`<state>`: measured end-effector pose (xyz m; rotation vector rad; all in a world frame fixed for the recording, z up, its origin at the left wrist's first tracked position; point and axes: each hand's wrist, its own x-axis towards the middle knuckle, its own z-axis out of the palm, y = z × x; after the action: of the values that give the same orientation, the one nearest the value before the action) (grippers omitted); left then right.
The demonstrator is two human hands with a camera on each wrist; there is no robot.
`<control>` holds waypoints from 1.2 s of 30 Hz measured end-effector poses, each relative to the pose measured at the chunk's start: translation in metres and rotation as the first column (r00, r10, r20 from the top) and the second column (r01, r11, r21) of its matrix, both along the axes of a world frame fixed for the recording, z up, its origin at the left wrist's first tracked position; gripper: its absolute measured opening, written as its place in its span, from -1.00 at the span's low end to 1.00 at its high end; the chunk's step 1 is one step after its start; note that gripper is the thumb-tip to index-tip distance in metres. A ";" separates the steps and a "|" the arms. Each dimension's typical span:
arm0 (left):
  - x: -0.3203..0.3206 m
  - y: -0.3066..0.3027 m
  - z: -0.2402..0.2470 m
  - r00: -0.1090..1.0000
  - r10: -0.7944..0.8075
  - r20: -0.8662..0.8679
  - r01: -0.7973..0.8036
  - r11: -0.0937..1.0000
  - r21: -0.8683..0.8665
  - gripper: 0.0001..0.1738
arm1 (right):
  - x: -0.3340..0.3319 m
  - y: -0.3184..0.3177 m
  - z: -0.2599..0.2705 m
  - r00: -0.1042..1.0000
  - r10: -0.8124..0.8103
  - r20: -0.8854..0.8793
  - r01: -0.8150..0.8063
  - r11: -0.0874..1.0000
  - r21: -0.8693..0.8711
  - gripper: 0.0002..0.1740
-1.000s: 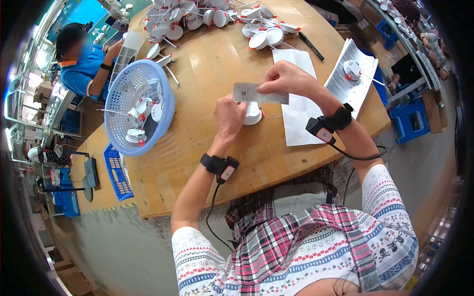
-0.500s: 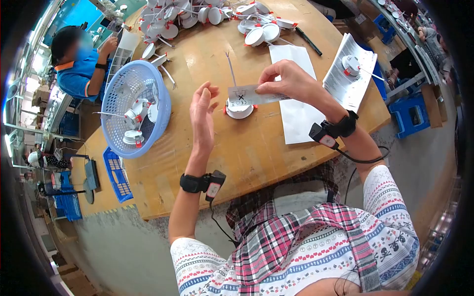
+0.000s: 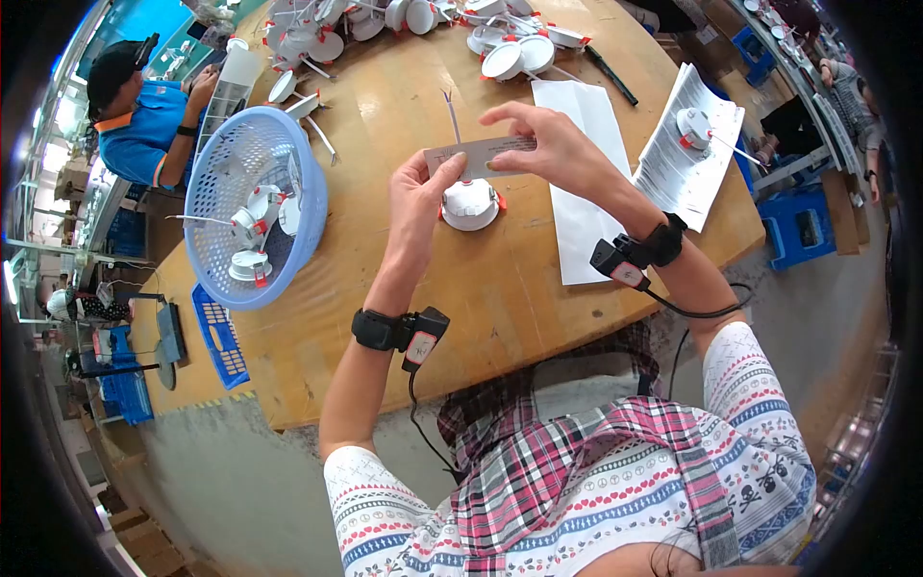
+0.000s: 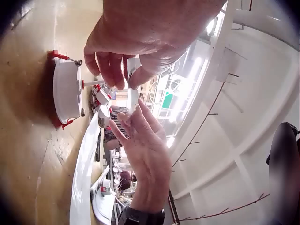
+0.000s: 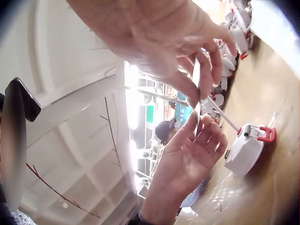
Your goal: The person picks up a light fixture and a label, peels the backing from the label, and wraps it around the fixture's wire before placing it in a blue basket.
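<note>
A printed silver-white label strip (image 3: 479, 158) is stretched between the two hands. The left hand (image 3: 415, 207) pinches its left end between thumb and fingers; the right hand (image 3: 567, 154) pinches the other end, its remaining fingers raised. Just below the strip in the head view, a round white lamp (image 3: 469, 206) with red clips rests on the table, its cable pointing away from the person. In the left wrist view the lamp (image 4: 67, 91) stands beside the left hand (image 4: 140, 33). The right wrist view shows the lamp (image 5: 245, 152) below the right hand (image 5: 159, 42).
A blue basket (image 3: 310, 207) holding several lamps stands at the left. Piled lamps (image 3: 327, 46) lie at the table's far side. White paper (image 3: 588, 192), a black pen (image 3: 612, 77) and a paper stack (image 3: 673, 178) bearing one lamp are at the right. A seated person (image 3: 144, 130) works at the left.
The left hand let go of the strip, moved left with fingers spread, then came back and now pinches its left end. The right hand has kept its hold, and its other fingers have lifted.
</note>
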<state>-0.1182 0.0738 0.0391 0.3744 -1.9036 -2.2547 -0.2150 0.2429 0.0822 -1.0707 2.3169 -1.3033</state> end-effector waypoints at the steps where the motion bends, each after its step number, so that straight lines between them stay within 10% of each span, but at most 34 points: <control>1: -0.001 0.000 0.000 1.000 0.001 -0.007 -0.001 1.000 0.021 -0.80 | 0.000 -0.002 0.002 1.000 -0.024 -0.002 0.024 1.000 0.010 -0.69; 36: -0.027 -0.019 -0.024 0.989 0.106 -0.105 -0.095 0.990 0.105 -0.84 | -0.020 -0.026 -0.023 0.990 -0.108 -0.088 0.097 0.987 -0.128 -0.79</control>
<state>-0.1451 0.0552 0.0154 0.3431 -1.6851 -2.2604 -0.2347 0.2173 0.0592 -1.0856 2.4167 -1.4824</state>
